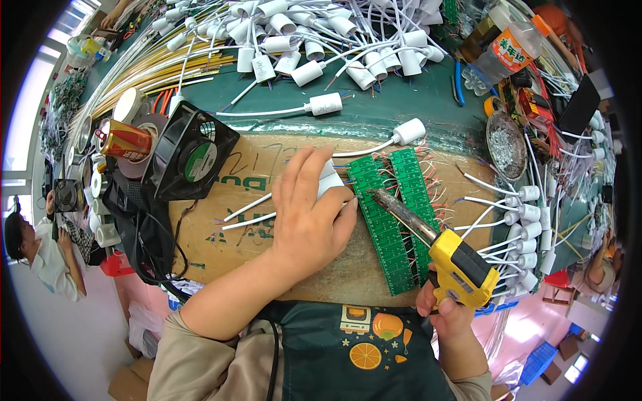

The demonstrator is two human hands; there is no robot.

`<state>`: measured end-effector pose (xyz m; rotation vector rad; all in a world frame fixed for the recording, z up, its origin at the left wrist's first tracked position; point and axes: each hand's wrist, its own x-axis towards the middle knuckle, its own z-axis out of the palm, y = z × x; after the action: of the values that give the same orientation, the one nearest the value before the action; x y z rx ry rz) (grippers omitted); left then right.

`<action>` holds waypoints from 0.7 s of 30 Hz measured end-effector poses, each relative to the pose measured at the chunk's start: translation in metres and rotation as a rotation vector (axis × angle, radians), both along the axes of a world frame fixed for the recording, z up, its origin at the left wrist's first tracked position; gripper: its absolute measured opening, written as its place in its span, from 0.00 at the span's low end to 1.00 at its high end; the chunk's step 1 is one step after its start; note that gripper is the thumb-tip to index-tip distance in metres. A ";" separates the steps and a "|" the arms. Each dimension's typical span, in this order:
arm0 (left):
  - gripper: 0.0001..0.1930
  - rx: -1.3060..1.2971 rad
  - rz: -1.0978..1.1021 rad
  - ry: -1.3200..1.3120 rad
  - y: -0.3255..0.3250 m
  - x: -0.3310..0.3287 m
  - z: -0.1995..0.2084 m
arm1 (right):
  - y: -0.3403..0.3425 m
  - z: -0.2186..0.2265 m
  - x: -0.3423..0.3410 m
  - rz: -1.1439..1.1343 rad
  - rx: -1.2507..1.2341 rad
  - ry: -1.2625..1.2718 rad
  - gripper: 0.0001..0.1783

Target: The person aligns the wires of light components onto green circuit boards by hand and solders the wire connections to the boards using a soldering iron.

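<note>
My right hand [445, 313] grips a yellow-and-black soldering gun [463, 267] by its handle. The gun's dark tip lies over the left green circuit board panel [384, 247], close to my left fingertips. My left hand [307, 210] is closed over a white cylindrical housing [329, 178], mostly hidden beneath the fingers, with its thumb and forefinger meeting at the panel's edge. White cables [249, 220] stick out on the hand's left side. Alongside stands a second green panel [409, 187], with thin red and white wires along its right edge.
Cardboard [227, 240] covers the work surface. At left are a black fan [190, 154] and a red can [127, 140]. White cylinders with cables [281, 40] heap at the back; more [528, 214] line the right, near a metal dish [506, 144] and a plastic bottle [508, 53].
</note>
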<state>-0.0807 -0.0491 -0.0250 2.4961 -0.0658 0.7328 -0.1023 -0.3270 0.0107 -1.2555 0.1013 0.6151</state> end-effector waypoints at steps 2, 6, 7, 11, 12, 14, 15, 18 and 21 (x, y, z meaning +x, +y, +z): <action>0.08 0.000 0.004 0.036 0.000 0.000 -0.001 | 0.001 0.000 0.000 -0.005 0.003 0.005 0.46; 0.07 -0.031 0.008 0.088 -0.001 0.002 0.001 | 0.000 0.001 0.000 -0.010 0.008 0.020 0.47; 0.07 -0.030 0.006 0.098 -0.001 0.002 0.001 | 0.001 0.002 0.000 -0.003 0.005 0.028 0.47; 0.07 -0.063 0.004 0.124 -0.002 0.004 -0.001 | 0.001 0.003 0.001 0.012 -0.016 0.024 0.47; 0.07 -0.063 0.004 0.125 -0.002 0.004 -0.001 | 0.000 0.003 0.001 0.012 -0.016 0.024 0.47; 0.07 -0.094 0.001 0.157 -0.001 0.004 -0.001 | 0.000 0.002 0.001 0.029 -0.024 0.028 0.47; 0.07 -0.095 0.000 0.158 -0.001 0.005 -0.001 | 0.000 0.003 0.001 0.028 -0.025 0.029 0.47; 0.07 -0.110 -0.010 0.172 0.000 0.007 0.001 | -0.001 0.004 0.001 0.044 -0.057 0.027 0.46; 0.07 -0.122 -0.013 0.179 0.000 0.008 0.002 | -0.003 0.004 0.001 0.076 -0.096 0.023 0.46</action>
<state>-0.0730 -0.0487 -0.0234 2.4303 0.0260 0.4895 -0.1013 -0.3295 0.0142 -1.3498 0.1039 0.6975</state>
